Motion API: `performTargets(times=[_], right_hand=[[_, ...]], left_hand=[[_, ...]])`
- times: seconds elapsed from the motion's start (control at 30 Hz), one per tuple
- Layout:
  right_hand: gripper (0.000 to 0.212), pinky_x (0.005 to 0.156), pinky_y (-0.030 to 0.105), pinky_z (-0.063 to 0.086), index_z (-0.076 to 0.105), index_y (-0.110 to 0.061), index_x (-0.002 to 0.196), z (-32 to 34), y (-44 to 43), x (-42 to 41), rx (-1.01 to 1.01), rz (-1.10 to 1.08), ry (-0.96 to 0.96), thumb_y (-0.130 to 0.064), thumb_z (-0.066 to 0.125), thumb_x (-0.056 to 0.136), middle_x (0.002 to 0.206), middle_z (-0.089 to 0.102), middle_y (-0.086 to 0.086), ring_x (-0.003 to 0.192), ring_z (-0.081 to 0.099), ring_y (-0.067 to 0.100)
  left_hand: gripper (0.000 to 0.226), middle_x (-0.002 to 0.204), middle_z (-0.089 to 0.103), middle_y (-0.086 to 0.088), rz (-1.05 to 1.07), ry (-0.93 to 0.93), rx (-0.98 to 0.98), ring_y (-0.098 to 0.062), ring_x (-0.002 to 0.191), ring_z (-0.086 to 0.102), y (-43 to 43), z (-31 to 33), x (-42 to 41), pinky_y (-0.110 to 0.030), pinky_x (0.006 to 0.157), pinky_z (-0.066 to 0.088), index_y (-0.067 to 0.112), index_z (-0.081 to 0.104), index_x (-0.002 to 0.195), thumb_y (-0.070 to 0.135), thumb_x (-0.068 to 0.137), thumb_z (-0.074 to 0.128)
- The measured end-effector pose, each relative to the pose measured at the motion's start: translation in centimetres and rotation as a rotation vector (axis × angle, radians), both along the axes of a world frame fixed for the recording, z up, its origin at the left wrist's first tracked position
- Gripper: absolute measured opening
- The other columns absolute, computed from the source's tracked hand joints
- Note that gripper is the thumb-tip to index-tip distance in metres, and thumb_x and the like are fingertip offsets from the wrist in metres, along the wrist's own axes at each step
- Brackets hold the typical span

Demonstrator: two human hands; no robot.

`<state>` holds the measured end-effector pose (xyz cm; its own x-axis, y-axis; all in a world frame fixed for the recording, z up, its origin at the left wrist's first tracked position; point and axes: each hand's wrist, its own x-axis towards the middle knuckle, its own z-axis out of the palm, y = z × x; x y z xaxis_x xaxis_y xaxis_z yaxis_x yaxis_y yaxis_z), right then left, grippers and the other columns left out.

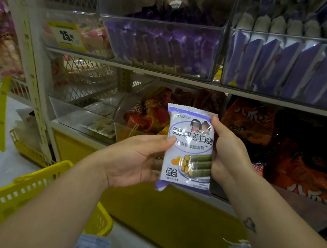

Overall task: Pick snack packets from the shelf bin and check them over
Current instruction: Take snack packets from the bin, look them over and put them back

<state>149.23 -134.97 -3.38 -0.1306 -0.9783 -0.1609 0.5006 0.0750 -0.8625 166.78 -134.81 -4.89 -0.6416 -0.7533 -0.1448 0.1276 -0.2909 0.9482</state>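
While both hands, left point(131, 159) and right point(226, 154), grip the packet point(189, 149), it hides (perhaps orange) bin snacks point(149, 113).

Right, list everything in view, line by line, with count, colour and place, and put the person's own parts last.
snack packet: one, white and lilac, upright between both hands, front facing the camera
purple packets: many, in the clear upper-shelf bin, centre
blue-violet packets: a row, standing in the clear upper-right bin
red-orange packets: several, in the lower-shelf bin behind the held packet
orange bags: several, lower shelf, right
price tag: one, yellow and white, on the upper-left bin
basket: one, yellow, bottom left
shelf frame: white, with mesh back
left hand: holds the packet's left edge
right hand: holds the packet's right edge
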Motion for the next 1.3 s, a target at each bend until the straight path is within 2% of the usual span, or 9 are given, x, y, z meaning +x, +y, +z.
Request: performTargets(times=[0.13, 0.27, 0.43, 0.67, 0.8, 0.9, 0.97, 1.1, 1.3], right_hand=[[0.040, 0.056, 0.045, 0.059, 0.068, -0.004, 0.099, -0.4, -0.3, -0.2, 0.045, 0.007, 0.020, -0.039, 0.048, 0.099, 0.087, 0.074, 0.020, 0.076, 0.073, 0.035], [0.039, 0.073, 0.052, 0.058, 0.066, -0.004, 0.104, -0.6, -0.6, -0.1, 0.060, -0.004, 0.054, -0.039, 0.050, 0.098, 0.093, 0.074, 0.021, 0.083, 0.072, 0.038], [0.037, 0.064, 0.048, 0.060, 0.061, -0.008, 0.123, -0.4, -0.8, 0.0, 0.055, -0.003, 0.060, -0.033, 0.057, 0.096, 0.088, 0.075, 0.018, 0.080, 0.073, 0.035], [0.042, 0.087, 0.052, 0.054, 0.064, -0.009, 0.117, 0.0, -1.0, -0.2, 0.018, 0.189, 0.130, -0.042, 0.047, 0.098, 0.111, 0.070, 0.020, 0.103, 0.067, 0.038], [0.022, 0.079, 0.040, 0.059, 0.067, -0.013, 0.108, 0.4, -0.5, -0.7, -0.114, 0.200, 0.243, -0.019, 0.047, 0.100, 0.105, 0.073, 0.014, 0.096, 0.070, 0.028], [0.018, 0.070, 0.032, 0.060, 0.064, -0.014, 0.110, 0.3, -0.1, -0.3, -0.186, 0.179, 0.282, -0.018, 0.050, 0.099, 0.099, 0.075, 0.009, 0.085, 0.073, 0.020], [0.015, 0.068, 0.032, 0.061, 0.066, -0.016, 0.106, 0.2, 0.2, 0.1, -0.252, 0.149, 0.267, -0.015, 0.055, 0.096, 0.096, 0.076, 0.008, 0.083, 0.073, 0.020], [0.017, 0.069, 0.032, 0.061, 0.070, -0.020, 0.105, 0.1, 0.6, 1.0, -0.332, 0.156, 0.243, -0.016, 0.060, 0.092, 0.101, 0.075, 0.004, 0.092, 0.072, 0.018], [0.026, 0.079, 0.027, 0.058, 0.060, -0.019, 0.122, 0.2, 0.3, 0.9, -0.278, 0.112, 0.305, -0.018, 0.054, 0.097, 0.116, 0.066, 0.001, 0.104, 0.063, 0.013]], left_hand=[[0.045, 0.123, 0.064, -0.025, 0.023, 0.042, 0.078, -0.028, 0.089, 0.070, 0.1, 0.0, -0.2, -0.034, 0.057, 0.060, 0.003, 0.063, 0.121, 0.031, 0.085, 0.056], [0.049, 0.126, 0.063, -0.021, -0.016, 0.047, 0.102, -0.034, 0.118, 0.060, 0.1, 0.2, -0.2, -0.049, 0.092, 0.050, 0.003, 0.058, 0.126, 0.031, 0.086, 0.051], [0.049, 0.126, 0.063, -0.022, -0.049, 0.087, 0.134, -0.032, 0.112, 0.065, -0.1, 0.0, -0.2, -0.044, 0.089, 0.055, 0.002, 0.056, 0.128, 0.030, 0.088, 0.049], [0.046, 0.125, 0.065, -0.018, 0.032, 0.132, 0.115, -0.032, 0.112, 0.065, -0.7, -0.7, 0.3, -0.047, 0.088, 0.057, 0.009, 0.053, 0.132, 0.029, 0.091, 0.048], [0.035, 0.115, 0.071, -0.002, 0.358, -0.109, -0.226, -0.017, 0.097, 0.071, -0.9, -1.0, -0.4, -0.034, 0.072, 0.061, 0.022, 0.052, 0.134, 0.021, 0.100, 0.049], [0.044, 0.128, 0.053, 0.008, 0.673, -0.392, -0.773, 0.007, 0.106, 0.058, -0.9, -1.1, -0.9, -0.011, 0.072, 0.052, 0.030, 0.049, 0.137, 0.014, 0.097, 0.056], [0.046, 0.137, 0.040, 0.011, 0.662, -0.401, -0.875, 0.018, 0.115, 0.044, -0.8, -1.1, -1.4, -0.002, 0.077, 0.044, 0.032, 0.048, 0.139, 0.027, 0.095, 0.059], [0.069, 0.152, 0.031, 0.017, 0.398, -0.269, -0.661, 0.006, 0.135, 0.034, -0.4, -1.0, -1.8, -0.017, 0.103, 0.034, 0.047, 0.037, 0.141, 0.059, 0.076, 0.059], [0.063, 0.123, 0.067, -0.005, 0.294, 0.184, -0.194, -0.017, 0.101, 0.068, -0.4, -0.2, -1.4, -0.027, 0.071, 0.054, 0.021, 0.048, 0.141, 0.027, 0.082, 0.069]])
